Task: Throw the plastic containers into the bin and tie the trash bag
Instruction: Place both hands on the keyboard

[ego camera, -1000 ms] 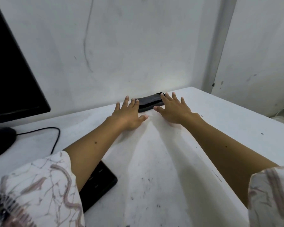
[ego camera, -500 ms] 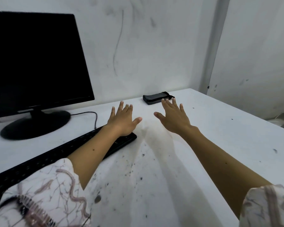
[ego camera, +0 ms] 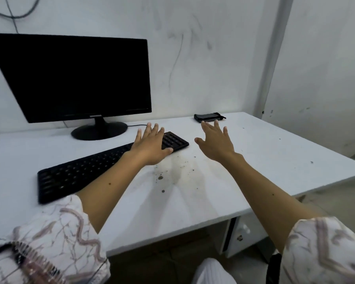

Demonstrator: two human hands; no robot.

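No plastic container, bin or trash bag is in view. My left hand (ego camera: 152,145) is stretched out flat with straight fingers over the right end of a black keyboard (ego camera: 74,175). My right hand (ego camera: 216,143) is held out beside it, fingers spread and straight, above the white desk (ego camera: 275,156). Neither hand holds anything. A small black pouch (ego camera: 208,117) lies at the back of the desk, just beyond my right fingertips.
A black monitor (ego camera: 74,78) on a round stand sits at the back left, with its cable running along the wall. Dark specks and a stain mark the desk between my arms. The desk's right edge drops off to the floor; a white cabinet (ego camera: 242,236) stands underneath.
The view has pulled back and turned left, bringing the monitor and keyboard into sight. Both hands have drawn back from the black pouch; my left hand is now over the keyboard.
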